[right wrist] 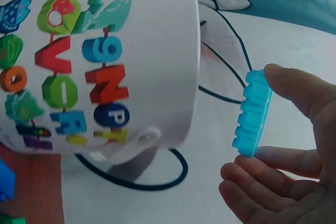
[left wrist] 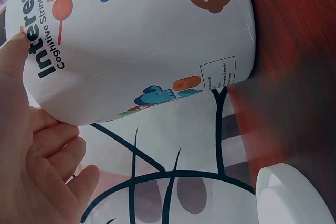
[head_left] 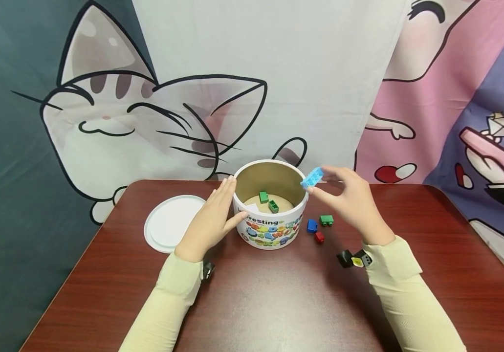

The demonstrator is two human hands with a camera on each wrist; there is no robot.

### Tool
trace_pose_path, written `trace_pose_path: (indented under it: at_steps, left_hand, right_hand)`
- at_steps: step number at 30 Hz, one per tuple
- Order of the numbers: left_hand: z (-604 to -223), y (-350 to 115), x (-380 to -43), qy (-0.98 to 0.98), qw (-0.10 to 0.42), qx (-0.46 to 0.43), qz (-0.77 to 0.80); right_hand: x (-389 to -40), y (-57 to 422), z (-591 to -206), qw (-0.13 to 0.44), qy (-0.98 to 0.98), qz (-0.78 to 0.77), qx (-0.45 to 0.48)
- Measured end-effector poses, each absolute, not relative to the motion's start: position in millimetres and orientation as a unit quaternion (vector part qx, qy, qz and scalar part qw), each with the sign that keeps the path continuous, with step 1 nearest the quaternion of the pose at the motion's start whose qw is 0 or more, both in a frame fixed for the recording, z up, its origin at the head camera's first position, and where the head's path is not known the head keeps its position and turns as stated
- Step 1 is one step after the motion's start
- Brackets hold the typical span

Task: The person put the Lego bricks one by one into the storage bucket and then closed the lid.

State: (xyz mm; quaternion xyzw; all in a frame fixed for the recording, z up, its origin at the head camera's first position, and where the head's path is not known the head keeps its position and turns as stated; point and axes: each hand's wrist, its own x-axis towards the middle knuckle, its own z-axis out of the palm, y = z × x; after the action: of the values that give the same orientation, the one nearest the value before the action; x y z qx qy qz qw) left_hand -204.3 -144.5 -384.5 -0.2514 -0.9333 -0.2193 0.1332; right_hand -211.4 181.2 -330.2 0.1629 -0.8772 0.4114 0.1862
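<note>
My right hand (head_left: 346,198) pinches a light blue toy brick (head_left: 312,178) between thumb and fingertips, just beside the right rim of a white printed bucket (head_left: 271,239). In the right wrist view the studded brick (right wrist: 253,113) is held apart from the bucket wall. My left hand (head_left: 209,220) rests against the bucket's left side with its fingers extended, the thumb along the front near the rim. Inside the bucket lie two green bricks (head_left: 273,206) and a white piece (head_left: 252,208), partly hidden by the rim.
On the brown table (head_left: 260,303), right of the bucket, lie a green brick (head_left: 326,220), a blue brick (head_left: 312,226) and a red brick (head_left: 319,237). A white round lid (head_left: 168,222) lies left of the bucket, partly behind my left hand. Behind hangs a cartoon-printed curtain (head_left: 252,49).
</note>
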Motion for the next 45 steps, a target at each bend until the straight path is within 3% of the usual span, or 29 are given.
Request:
trace_pose_path:
  at_steps: [12,26,33,38,45]
  left_hand:
    - [-384.9,-146.8,-205.4,-0.934,0.141,-0.251,-0.21]
    - [-385.4,-146.9,-206.2,-0.936,0.138,-0.25,-0.205]
    - [-386.4,-146.0,-205.7,-0.935,0.136,-0.251,-0.21]
    - [-386.7,-145.9,-206.0,-0.934,0.139,-0.253,-0.212]
    - [-386.6,-145.4,-206.6,-0.933,0.139,-0.253,-0.213]
  right_hand:
    - [-238.0,132.7,-321.7,0.121,-0.892,0.379,0.214]
    - [-267.7,83.8,-325.4,0.031,-0.933,0.295,0.201]
    - [-270.1,79.0,-328.5,0.011,-0.921,0.346,0.18]
    - [-261.6,90.0,-327.0,0.046,-0.897,0.394,0.195]
    - [-242.2,121.6,-324.4,0.154,-0.854,0.449,0.212]
